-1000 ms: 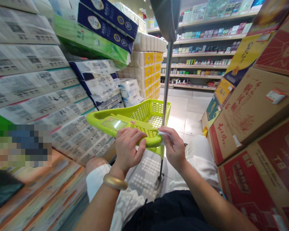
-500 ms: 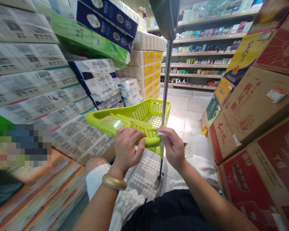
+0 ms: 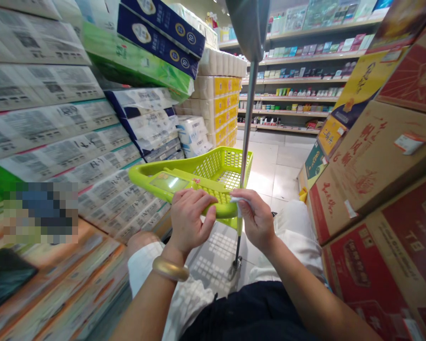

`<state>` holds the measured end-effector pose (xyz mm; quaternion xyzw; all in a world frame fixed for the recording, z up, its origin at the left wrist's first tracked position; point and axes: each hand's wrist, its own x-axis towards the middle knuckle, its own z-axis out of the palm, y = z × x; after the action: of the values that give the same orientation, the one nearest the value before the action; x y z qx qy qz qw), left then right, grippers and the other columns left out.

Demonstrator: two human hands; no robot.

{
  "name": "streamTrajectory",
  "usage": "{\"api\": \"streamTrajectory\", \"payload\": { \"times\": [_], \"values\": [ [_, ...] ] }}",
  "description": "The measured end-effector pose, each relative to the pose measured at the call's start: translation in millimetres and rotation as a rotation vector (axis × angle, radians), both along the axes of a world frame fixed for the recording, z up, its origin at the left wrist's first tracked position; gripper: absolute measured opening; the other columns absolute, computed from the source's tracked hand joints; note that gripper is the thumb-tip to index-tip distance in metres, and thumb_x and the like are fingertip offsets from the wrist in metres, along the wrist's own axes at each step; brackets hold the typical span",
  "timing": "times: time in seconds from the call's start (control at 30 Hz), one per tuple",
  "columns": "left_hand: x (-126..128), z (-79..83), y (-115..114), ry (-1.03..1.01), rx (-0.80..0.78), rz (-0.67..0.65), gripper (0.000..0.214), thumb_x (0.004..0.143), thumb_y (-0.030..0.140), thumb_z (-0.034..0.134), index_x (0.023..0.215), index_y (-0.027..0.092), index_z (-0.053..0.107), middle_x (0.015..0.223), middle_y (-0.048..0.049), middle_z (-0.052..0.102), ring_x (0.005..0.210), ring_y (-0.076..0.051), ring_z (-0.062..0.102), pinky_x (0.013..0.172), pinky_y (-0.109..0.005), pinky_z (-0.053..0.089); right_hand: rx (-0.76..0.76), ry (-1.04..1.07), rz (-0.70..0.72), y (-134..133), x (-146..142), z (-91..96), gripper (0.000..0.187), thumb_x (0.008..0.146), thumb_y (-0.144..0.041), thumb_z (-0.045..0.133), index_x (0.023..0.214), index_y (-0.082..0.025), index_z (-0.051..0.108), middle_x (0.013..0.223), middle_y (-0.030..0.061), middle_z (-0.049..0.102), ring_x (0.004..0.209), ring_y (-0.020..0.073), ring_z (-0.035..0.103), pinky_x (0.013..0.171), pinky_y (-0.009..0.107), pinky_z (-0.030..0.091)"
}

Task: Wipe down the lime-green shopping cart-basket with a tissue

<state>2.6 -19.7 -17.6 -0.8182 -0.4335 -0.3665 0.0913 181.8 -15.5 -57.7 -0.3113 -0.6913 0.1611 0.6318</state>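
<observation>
A lime-green plastic shopping basket (image 3: 213, 168) hangs tilted in front of me. My left hand (image 3: 188, 220) is wrapped round its near rim, thumb under and fingers over. My right hand (image 3: 256, 219) pinches a small white wipe (image 3: 238, 201) against the right end of that rim, beside the basket's grey metal pull-handle pole (image 3: 246, 137). A gold bangle (image 3: 170, 269) sits on my left wrist.
Stacked packs of tissue and toilet paper (image 3: 57, 118) wall the left side. Cardboard cartons (image 3: 376, 161) are piled on the right. A tiled aisle (image 3: 273, 166) runs ahead to shelves of small goods (image 3: 298, 71). My knees in white trousers are below.
My right hand with the wipe has slid slightly up and left along the rim. The view has shifted a little; the left hand keeps its grip.
</observation>
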Motion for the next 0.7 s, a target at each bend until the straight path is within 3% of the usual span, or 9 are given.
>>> {"api": "streamTrajectory", "payload": {
  "times": [0.13, 0.4, 0.57, 0.7],
  "values": [
    [0.9, -0.4, -0.6, -0.007, 0.012, 0.0, 0.028, 0.09, 0.031, 0.04, 0.08, 0.022, 0.064, 0.076, -0.003, 0.065, 0.076, -0.021, 0.057, 0.084, -0.04, 0.036, -0.107, 0.056, -0.083, 2.2, -1.2, -1.4, 0.02, 0.098, -0.028, 0.046, 0.106, -0.024, 0.064, 0.102, 0.0056, 0.069, 0.099, 0.0192, 0.064, 0.089, 0.036, 0.052],
    [-1.7, -0.6, -3.2, -0.012, 0.007, 0.005, 0.027, 0.09, 0.031, 0.04, 0.08, 0.021, 0.064, 0.076, -0.0031, 0.065, 0.077, -0.02, 0.056, 0.083, -0.04, 0.036, 0.027, -0.033, -0.001, -7.7, -4.7, 3.0, 0.022, 0.097, -0.018, 0.047, 0.109, -0.025, 0.063, 0.106, 0.0057, 0.066, 0.104, 0.0186, 0.063, 0.094, 0.038, 0.05],
    [-1.5, -1.1, -3.7, -0.015, 0.009, 0.008, 0.026, 0.089, 0.03, 0.041, 0.079, 0.021, 0.064, 0.076, -0.0031, 0.065, 0.078, -0.02, 0.057, 0.085, -0.04, 0.036, -0.008, 0.009, -0.064, 3.0, 0.7, -7.1, 0.021, 0.097, -0.019, 0.046, 0.109, -0.024, 0.062, 0.105, 0.0057, 0.067, 0.102, 0.0183, 0.063, 0.091, 0.037, 0.051],
    [-2.0, -1.0, -4.2, -0.045, 0.003, -0.002, 0.025, 0.087, 0.03, 0.042, 0.078, 0.021, 0.064, 0.075, -0.0026, 0.065, 0.076, -0.02, 0.057, 0.083, -0.04, 0.036, -0.011, 0.016, -0.114, -10.0, -7.9, -0.5, 0.021, 0.097, -0.018, 0.047, 0.109, -0.024, 0.062, 0.106, 0.0063, 0.067, 0.104, 0.019, 0.063, 0.094, 0.039, 0.051]
  ]
}}
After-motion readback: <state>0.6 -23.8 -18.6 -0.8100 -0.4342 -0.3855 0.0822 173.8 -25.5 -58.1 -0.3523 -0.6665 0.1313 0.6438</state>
